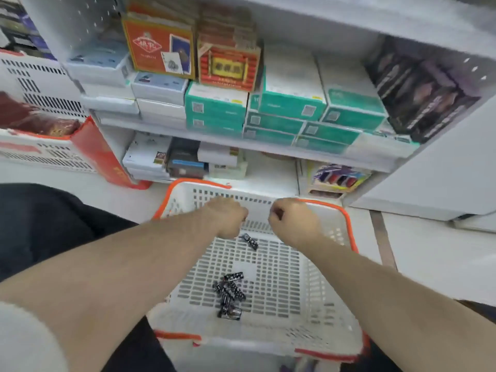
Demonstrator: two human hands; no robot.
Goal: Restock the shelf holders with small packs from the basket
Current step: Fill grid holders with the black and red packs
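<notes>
**Curled fingers over a nearly empty basket**

Fingers of both hands were curled in: the left hand (228, 217) and the right hand (291, 220) hung side by side, close but apart, over the far half of the basket (346, 210). Whether either fist pinched anything could not be told, since the fingertips faced away.

One white slotted basket with an orange rim sat on the floor before the shelves. In it lay a cluster of small packs (229, 294), roughly six though overlap blurred the count, near the middle of its floor. One more single pack (250, 240) lay apart, just below the left hand. Each pack was small, oblong, black and glossy with pale print too fine to read.

Two shelf levels (268, 149) behind held stacked boxes: about eight teal-and-white boxes (292, 103), one orange carton (161, 47), and one red-and-yellow carton (228, 68).
</notes>
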